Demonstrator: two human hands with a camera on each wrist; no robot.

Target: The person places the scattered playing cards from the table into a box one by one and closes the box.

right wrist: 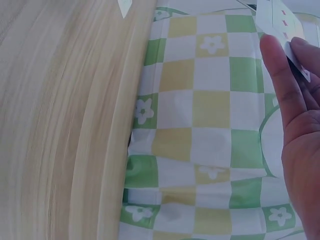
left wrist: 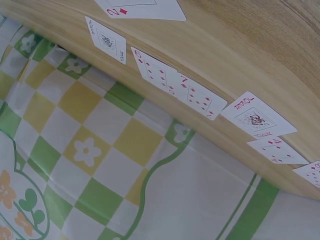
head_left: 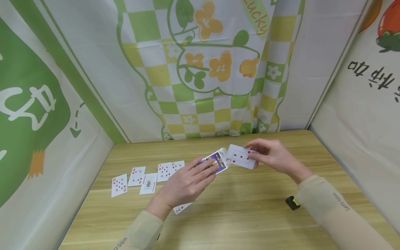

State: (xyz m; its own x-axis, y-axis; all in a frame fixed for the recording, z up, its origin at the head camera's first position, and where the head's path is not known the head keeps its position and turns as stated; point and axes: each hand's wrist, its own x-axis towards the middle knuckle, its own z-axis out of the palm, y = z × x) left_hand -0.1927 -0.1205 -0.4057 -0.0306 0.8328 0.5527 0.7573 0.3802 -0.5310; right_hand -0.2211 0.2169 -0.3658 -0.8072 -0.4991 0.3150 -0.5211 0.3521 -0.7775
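A purple-and-white pack of playing cards [head_left: 221,164] is held in my left hand [head_left: 191,182], whose fingers lie across its top; the thumb is hidden. Just to the right, my right hand [head_left: 275,156] pinches a three of diamonds [head_left: 239,157] by its right end, face up, its left edge close to the pack. The right wrist view shows the thumb and fingers on both sides of this card [right wrist: 280,22]. Beneath my left hand, a two of diamonds [head_left: 181,207] lies partly covered on the table.
Face-up cards lie at left: an eight [head_left: 119,185], a four [head_left: 136,176], a joker [head_left: 148,184], a seven [head_left: 164,172] and a six [head_left: 177,166]. Another joker [left wrist: 106,41] shows in the left wrist view. A small black object [head_left: 292,203] sits beside the right sleeve. Curtains border the wooden table [head_left: 243,215].
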